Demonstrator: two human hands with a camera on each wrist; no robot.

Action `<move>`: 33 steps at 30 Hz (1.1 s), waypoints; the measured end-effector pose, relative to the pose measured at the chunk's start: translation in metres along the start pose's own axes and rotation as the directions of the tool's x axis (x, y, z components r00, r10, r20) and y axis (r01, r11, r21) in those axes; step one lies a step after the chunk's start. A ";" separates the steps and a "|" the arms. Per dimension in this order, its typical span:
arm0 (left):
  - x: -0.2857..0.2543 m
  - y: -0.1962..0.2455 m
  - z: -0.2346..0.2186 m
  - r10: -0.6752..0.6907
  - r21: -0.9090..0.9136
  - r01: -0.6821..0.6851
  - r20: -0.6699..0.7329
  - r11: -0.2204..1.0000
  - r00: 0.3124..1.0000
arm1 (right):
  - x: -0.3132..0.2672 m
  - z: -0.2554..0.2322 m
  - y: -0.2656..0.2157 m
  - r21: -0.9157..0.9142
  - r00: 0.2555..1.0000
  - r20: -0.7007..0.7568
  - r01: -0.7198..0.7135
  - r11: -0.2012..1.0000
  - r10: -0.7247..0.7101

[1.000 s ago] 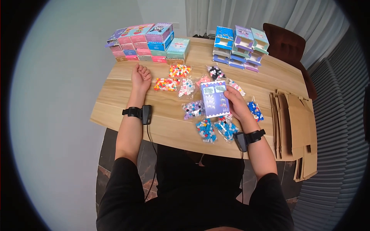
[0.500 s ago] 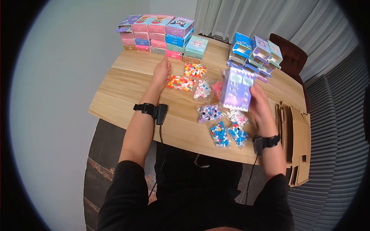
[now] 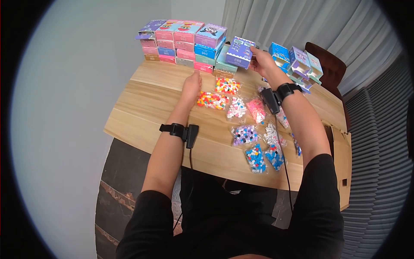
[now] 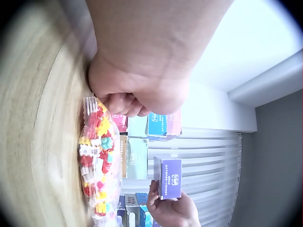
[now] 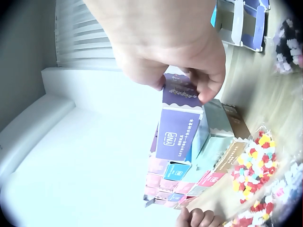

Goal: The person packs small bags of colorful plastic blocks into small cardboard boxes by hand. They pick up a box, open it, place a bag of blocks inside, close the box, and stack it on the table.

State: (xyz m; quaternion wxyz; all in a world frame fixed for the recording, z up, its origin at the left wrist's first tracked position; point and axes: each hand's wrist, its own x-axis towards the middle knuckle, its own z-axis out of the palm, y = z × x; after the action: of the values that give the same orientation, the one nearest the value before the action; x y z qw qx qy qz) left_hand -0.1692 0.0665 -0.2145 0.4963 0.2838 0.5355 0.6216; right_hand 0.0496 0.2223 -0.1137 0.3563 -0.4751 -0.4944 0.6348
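My right hand (image 3: 263, 64) grips a small purple box (image 3: 239, 53) by its end, thumb and fingers at opposite sides in the right wrist view. Held up, the box overlaps the mint-green box (image 5: 218, 116) at the right end of the stacked boxes (image 3: 185, 43). My left hand (image 3: 192, 88) rests on the table, its fingers (image 4: 124, 104) loosely curled around nothing. Just beside it lies a clear bag of red, yellow and white bricks (image 3: 213, 100), with a similar bag (image 3: 227, 85) a little farther back.
Several more bags of small bricks, among them a pink bag (image 3: 256, 108) and a purple bag (image 3: 245, 135), spread over the wooden table (image 3: 142, 103). Opened boxes (image 3: 298, 60) stand stacked at the back right. Flattened cardboard (image 3: 340, 151) lies along the right edge.
My right hand has carried the purple box from above the brick bags back to the stack's right end. My left hand stays on the table, its fingers still curled. The head view has shifted.
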 end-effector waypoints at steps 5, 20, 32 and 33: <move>0.003 -0.003 -0.001 0.035 0.054 -0.035 0.004 0.998 0.999 | 0.024 0.010 0.008 -0.106 0.995 -0.095 -0.024 0.994 0.013; -0.002 -0.001 0.004 0.047 0.029 -0.047 0.028 0.998 0.999 | 0.009 0.008 0.019 -0.021 0.995 -0.019 0.096 0.995 -0.097; -0.009 0.002 0.005 0.037 0.001 -0.037 0.056 0.999 0.998 | -0.068 -0.034 0.031 0.226 0.967 0.256 -0.072 0.972 0.012; -0.009 0.003 0.005 0.034 0.004 -0.034 0.056 0.999 0.998 | -0.083 -0.043 0.035 0.252 0.955 0.296 -0.079 0.964 0.000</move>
State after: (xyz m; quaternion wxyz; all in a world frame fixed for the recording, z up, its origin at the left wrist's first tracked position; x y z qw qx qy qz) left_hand -0.1620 0.0602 -0.2086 0.4996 0.3115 0.5179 0.6206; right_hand 0.1160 0.1494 -0.1292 0.3256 -0.3344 -0.4441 0.7648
